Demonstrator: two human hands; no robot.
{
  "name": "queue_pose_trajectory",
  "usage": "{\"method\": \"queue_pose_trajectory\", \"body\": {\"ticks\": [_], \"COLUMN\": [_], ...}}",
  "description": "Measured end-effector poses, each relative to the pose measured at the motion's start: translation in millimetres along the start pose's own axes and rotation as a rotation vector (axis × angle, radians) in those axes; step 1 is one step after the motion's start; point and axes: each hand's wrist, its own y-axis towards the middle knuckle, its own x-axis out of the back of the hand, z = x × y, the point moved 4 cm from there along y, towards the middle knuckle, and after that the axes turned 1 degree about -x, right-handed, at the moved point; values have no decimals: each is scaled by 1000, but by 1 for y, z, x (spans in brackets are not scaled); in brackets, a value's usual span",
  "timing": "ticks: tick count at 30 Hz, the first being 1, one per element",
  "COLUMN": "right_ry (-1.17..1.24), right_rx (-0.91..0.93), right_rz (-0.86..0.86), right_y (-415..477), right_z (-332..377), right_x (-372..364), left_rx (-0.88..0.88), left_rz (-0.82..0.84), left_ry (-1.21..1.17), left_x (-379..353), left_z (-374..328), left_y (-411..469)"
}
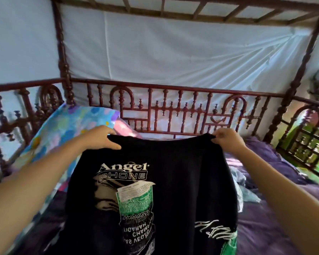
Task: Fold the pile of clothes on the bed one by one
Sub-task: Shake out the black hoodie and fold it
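Purple bedding [265,227] covers the mattress of a dark red carved bed frame [173,107], with white cloth [173,52] stretched behind the far rail and a bright patterned pillow [63,129] propped at the far left. From my seat I see both bare arms reaching out over the bed, holding a black printed T-shirt [182,181] up in the air between them by one edge. The left hand [101,138] pinches the left corner of that edge, thumb lying on the near face of the cloth. The right hand [226,139] has its fingers [217,138] bunched tight on the right corner. The shirt hangs spread out and flat, its print facing me, and its lower part drops out of view at the near edge, so I cannot tell whether it touches the bed. I read this as the opening of one garment's fold: it is lifted and spread, but no crease has been made in it yet. To the right, just beyond the shirt's side, a crumpled heap of pale blue and white clothes [241,188] lies on the bedding, unfolded, so work plainly remains. I can find no finished folded stack anywhere, though the shirt hides much of the middle of the bed. My guess is that the task is at an early stage.
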Motion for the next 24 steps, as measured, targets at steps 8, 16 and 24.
{"method": "queue_pose_trajectory", "body": {"ticks": [8, 16, 24], "right_ry": [291, 270, 49], "right_rx": [-302, -139, -754], "right_rz": [40, 315, 663], "right_y": [61, 68, -181], "right_z": [-35, -52, -207], "right_x": [-95, -180, -313], "left_rx": [262, 415, 835], "left_rz": [-302, -164, 340], "left_ry": [106, -10, 9], "left_x": [-45, -144, -347], "left_z": [20, 32, 118], "left_y": [85, 128, -88]}}
